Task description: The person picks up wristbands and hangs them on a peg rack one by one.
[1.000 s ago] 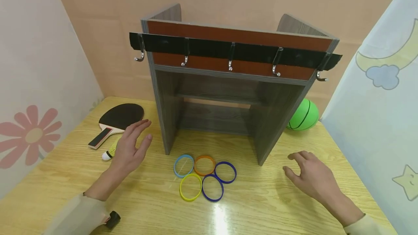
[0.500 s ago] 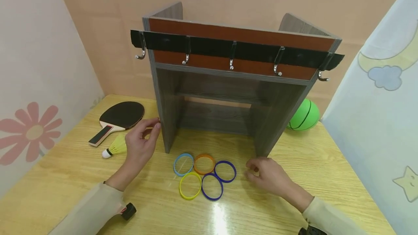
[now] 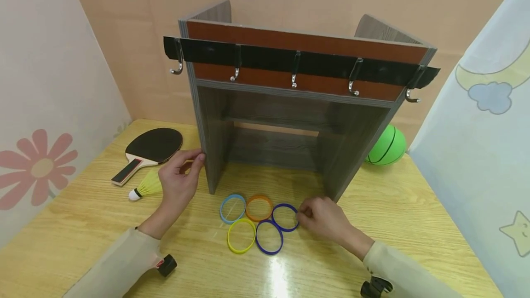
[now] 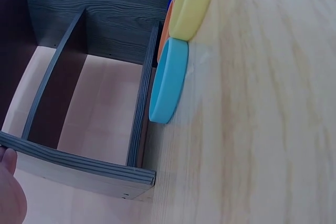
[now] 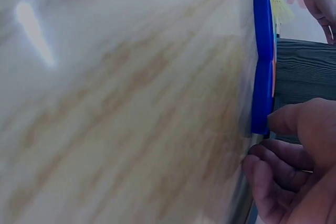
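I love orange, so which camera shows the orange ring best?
The head view: the orange ring shows as a whole circle. The left wrist view shows only part of its edge; the right wrist view, just a thin sliver.

A small black block [image 3: 167, 266] sits against each long beige sleeve [image 3: 120, 261].

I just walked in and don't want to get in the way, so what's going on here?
A person's right hand is at the right edge of the rightmost dark blue ring; whether it grips the ring is unclear. The left hand is at the left side of the gray stand. The five rings lie clustered on the table in front of the stand, and none hangs on its hooks.
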`<action>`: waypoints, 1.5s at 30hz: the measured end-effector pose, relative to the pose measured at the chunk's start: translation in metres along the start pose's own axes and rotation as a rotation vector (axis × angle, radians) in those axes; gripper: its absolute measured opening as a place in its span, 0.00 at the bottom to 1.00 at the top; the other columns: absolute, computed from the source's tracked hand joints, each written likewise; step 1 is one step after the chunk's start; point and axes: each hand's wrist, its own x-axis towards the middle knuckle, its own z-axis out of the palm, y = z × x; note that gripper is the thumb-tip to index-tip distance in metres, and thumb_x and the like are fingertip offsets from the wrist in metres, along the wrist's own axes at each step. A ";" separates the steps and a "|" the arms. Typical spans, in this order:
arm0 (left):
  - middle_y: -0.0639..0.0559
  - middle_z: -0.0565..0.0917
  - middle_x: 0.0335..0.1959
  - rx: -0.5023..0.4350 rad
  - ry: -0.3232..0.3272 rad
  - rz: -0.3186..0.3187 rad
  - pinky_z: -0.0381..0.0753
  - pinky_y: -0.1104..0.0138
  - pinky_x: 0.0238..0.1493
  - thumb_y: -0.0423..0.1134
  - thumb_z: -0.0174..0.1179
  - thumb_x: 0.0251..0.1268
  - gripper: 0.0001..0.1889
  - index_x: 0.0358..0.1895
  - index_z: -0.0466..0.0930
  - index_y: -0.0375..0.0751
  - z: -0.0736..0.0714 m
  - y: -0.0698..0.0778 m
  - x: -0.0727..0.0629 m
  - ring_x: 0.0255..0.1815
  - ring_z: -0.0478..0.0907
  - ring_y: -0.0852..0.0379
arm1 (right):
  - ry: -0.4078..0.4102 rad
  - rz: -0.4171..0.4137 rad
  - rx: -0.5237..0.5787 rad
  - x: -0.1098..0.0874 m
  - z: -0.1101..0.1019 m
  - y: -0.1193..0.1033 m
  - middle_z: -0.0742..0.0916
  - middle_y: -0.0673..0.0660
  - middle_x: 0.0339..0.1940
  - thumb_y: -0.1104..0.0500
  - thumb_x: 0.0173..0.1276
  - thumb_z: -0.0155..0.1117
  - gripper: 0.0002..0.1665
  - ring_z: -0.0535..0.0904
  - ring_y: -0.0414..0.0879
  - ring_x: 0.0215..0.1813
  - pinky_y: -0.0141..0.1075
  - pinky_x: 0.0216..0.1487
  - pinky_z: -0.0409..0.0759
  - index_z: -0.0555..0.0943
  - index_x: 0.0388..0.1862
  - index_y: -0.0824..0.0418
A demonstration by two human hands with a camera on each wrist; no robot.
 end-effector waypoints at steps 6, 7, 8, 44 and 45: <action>0.32 0.80 0.28 -0.018 -0.002 -0.020 0.81 0.74 0.35 0.12 0.59 0.51 0.06 0.33 0.81 0.19 0.000 -0.003 0.000 0.30 0.79 0.60 | 0.006 0.035 0.021 0.001 0.004 -0.001 0.79 0.37 0.17 0.59 0.58 0.67 0.05 0.71 0.29 0.19 0.27 0.18 0.71 0.84 0.24 0.51; 0.31 0.80 0.28 -0.022 -0.003 -0.022 0.81 0.74 0.35 0.12 0.59 0.51 0.06 0.33 0.80 0.19 0.001 -0.003 0.000 0.30 0.79 0.60 | 0.013 0.042 0.022 0.001 0.004 -0.001 0.78 0.37 0.17 0.60 0.57 0.67 0.05 0.71 0.30 0.19 0.27 0.18 0.72 0.83 0.24 0.51; 0.31 0.80 0.28 -0.027 -0.005 -0.024 0.82 0.74 0.35 0.12 0.59 0.51 0.06 0.33 0.80 0.19 0.001 -0.003 0.000 0.30 0.79 0.60 | 0.023 0.055 0.023 0.001 0.003 -0.001 0.78 0.37 0.16 0.61 0.57 0.66 0.06 0.71 0.30 0.18 0.27 0.18 0.72 0.83 0.23 0.50; 0.32 0.80 0.26 -0.032 -0.028 -0.011 0.82 0.74 0.34 0.12 0.60 0.50 0.06 0.33 0.80 0.19 -0.002 -0.005 0.002 0.27 0.80 0.60 | 0.054 0.174 0.710 0.011 -0.067 -0.018 0.85 0.59 0.26 0.70 0.52 0.71 0.09 0.85 0.55 0.31 0.42 0.30 0.84 0.78 0.26 0.69; 0.32 0.80 0.26 -0.029 -0.027 -0.009 0.82 0.74 0.33 0.12 0.60 0.50 0.06 0.32 0.80 0.19 -0.002 -0.006 0.002 0.27 0.80 0.60 | 0.057 0.175 0.749 0.014 -0.069 -0.021 0.85 0.61 0.26 0.71 0.53 0.70 0.08 0.84 0.57 0.31 0.44 0.31 0.84 0.77 0.27 0.71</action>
